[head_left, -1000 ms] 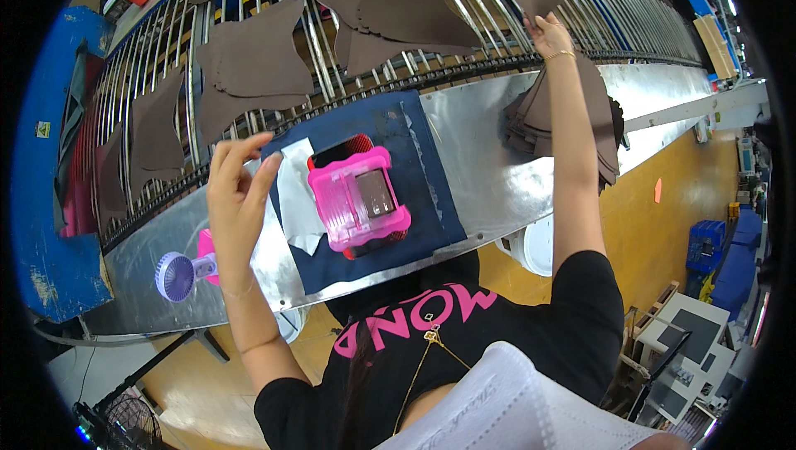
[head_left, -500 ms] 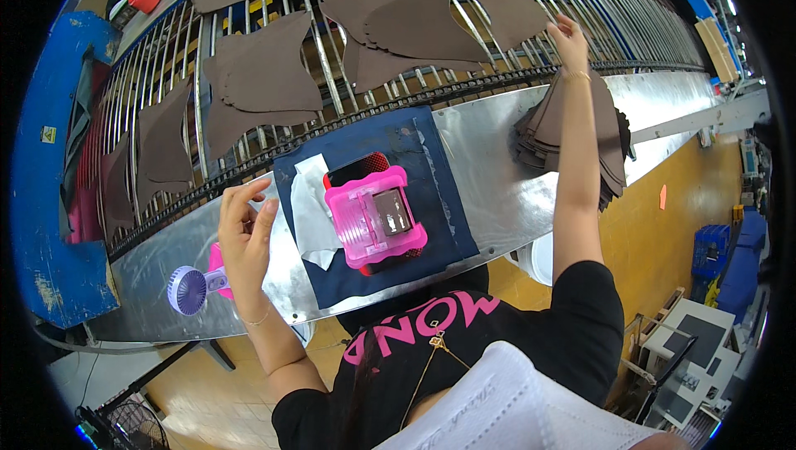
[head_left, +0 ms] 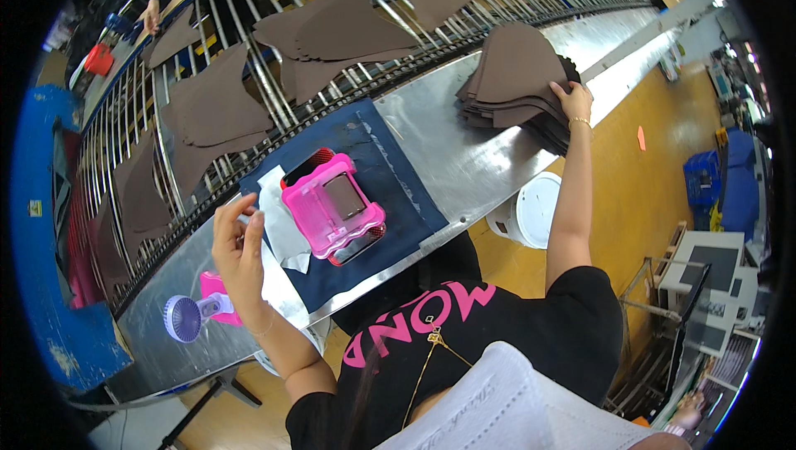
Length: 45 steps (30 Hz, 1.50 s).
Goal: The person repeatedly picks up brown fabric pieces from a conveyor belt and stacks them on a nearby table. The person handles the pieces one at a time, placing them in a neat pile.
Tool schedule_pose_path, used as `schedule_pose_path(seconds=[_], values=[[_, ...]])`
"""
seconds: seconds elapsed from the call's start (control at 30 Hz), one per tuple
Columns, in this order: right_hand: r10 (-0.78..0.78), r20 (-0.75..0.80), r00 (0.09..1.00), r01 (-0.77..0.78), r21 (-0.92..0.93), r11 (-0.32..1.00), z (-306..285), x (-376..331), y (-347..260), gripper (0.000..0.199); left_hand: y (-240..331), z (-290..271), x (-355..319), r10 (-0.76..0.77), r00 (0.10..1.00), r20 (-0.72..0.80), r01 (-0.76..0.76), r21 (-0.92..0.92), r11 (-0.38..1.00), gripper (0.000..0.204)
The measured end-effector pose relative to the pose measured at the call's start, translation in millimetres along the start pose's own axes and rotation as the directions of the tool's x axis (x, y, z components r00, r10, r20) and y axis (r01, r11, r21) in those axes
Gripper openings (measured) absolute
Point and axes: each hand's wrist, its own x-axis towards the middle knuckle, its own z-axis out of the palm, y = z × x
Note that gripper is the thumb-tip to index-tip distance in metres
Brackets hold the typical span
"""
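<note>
On the metal table to the right is a stack of brown cut sheet pieces point(head_left: 516, 64). My right hand point(head_left: 574, 104) is at its right edge, thumb and fingers closed on the rim of an upper piece; how many layers it grips I cannot tell. My left hand point(head_left: 239, 243) is raised over the table's left part, fingers loosely bent and apart, with nothing in it. Beside it, a pink scalloped plastic holder point(head_left: 319, 222) with a dark rectangular block point(head_left: 343, 197) sits on a dark blue sheet point(head_left: 390, 176). A white cloth point(head_left: 282, 230) lies partly under the holder.
Beyond the metal table point(head_left: 431, 139) runs a rack of metal bars point(head_left: 265, 81) carrying several brown pieces point(head_left: 340, 27). A purple handheld fan point(head_left: 184, 317) stands at the left. Below the table's edge is a white bucket point(head_left: 537, 209). Another person's hand point(head_left: 151, 17) shows at the far left.
My right hand has come from a brown piece on the bar rack down to the stack's right edge. My left hand stays raised and open. The whole view has shifted and turned.
</note>
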Motion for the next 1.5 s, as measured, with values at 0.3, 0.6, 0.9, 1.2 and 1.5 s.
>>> schedule_pose_path(seconds=[0.3, 0.6, 0.9, 1.2, 1.5], values=[[0.031, -0.005, 0.999, -0.032, -0.102, 0.994, -51.0, -23.6, -19.0, 0.061, -17.7, -19.3, -25.9, -0.214, 0.976, -0.049, 0.211, -0.064, 0.975, 0.020], [-0.147, -0.024, 0.989, 0.139, 0.500, 0.855, -146.1, -85.4, -44.3, 0.036, -18.4, -14.9, -21.9, -0.247, 0.969, -0.024, 0.247, 0.002, 0.969, 0.020], [-0.451, -0.130, 0.883, 0.095, 0.991, -0.099, -152.6, -192.5, -193.1, 0.020, 8.8, 38.0, 17.8, 0.219, 0.967, -0.133, -0.243, -0.204, 0.948, 0.030], [-0.782, -0.251, 0.571, 0.158, 0.968, -0.196, -87.5, -269.7, -279.7, 0.024, 21.2, -63.7, -24.0, -0.095, 0.947, -0.308, 0.012, -0.261, 0.965, 0.020], [-0.910, -0.349, 0.223, 0.613, 0.776, -0.147, -85.2, -287.1, -299.3, 0.026, 15.8, -97.5, -50.9, 0.004, 0.847, -0.531, -0.023, -0.030, 0.999, 0.018]])
